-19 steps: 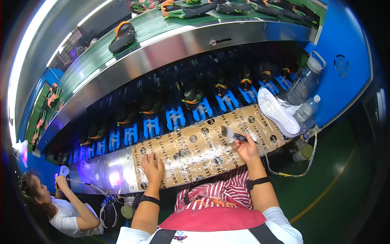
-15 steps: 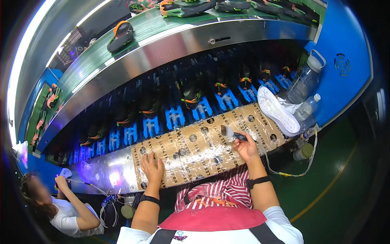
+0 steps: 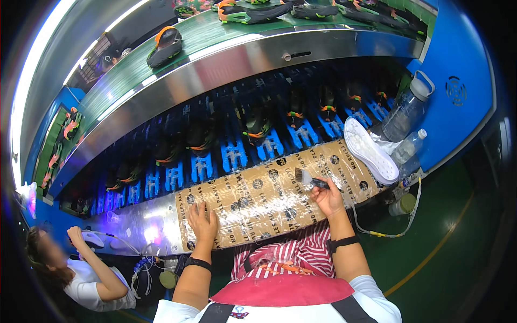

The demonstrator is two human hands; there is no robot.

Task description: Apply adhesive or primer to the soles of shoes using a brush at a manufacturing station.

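The right hand (image 3: 327, 198) is closed around the dark handle of a brush (image 3: 308, 178), thumb and fingers pinched on it, with the bristles pointing left and away over the right half of a brown cardboard sheet (image 3: 245, 217). The left hand (image 3: 203, 223) rests on the left end of that sheet, palm down – fingers loosely spread and holding nothing. The cardboard, printed in black and looking glossy, covers the right part of a metal bench (image 3: 129, 229). At its far right corner lies a white shoe sole (image 3: 369, 149), and just beyond that, to the right, stand a large clear bottle (image 3: 410, 107) and a smaller bottle (image 3: 407, 148). Along the far edge runs a row of blue holders (image 3: 269, 146), with dark shoes behind several of them. Higher up, on the far side, a green belt (image 3: 118, 99) carries more shoes, one black-and-orange shoe (image 3: 165, 47) standing apart on the left. At the near left, a co-worker (image 3: 86, 285) in a white top has a raised hand beside a pale thing, too small to make out.
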